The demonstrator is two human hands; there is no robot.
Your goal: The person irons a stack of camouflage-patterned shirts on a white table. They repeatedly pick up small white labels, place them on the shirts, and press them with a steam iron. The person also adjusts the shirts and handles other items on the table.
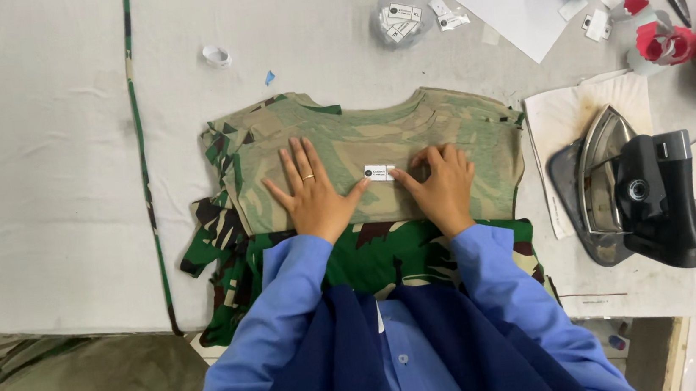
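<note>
Two bare hands are pressing flat on a faded camouflage garment lying inside-out at the centre of the frame, framing a small white rectangular label just below its neckline. The left hand is resting with fingers spread open, thumb tip touching the label's left edge, seemingly to keep the cloth smooth. The right hand is lying with fingers loosely curled, fingertips meeting the label's right edge, apparently steadying it in position; neither hand is gripping anything. Right of the garment, a grey steam iron is sitting on a scorched white cloth atop the pale grey table. A clear bag of spare labels is lying at the upper centre.
</note>
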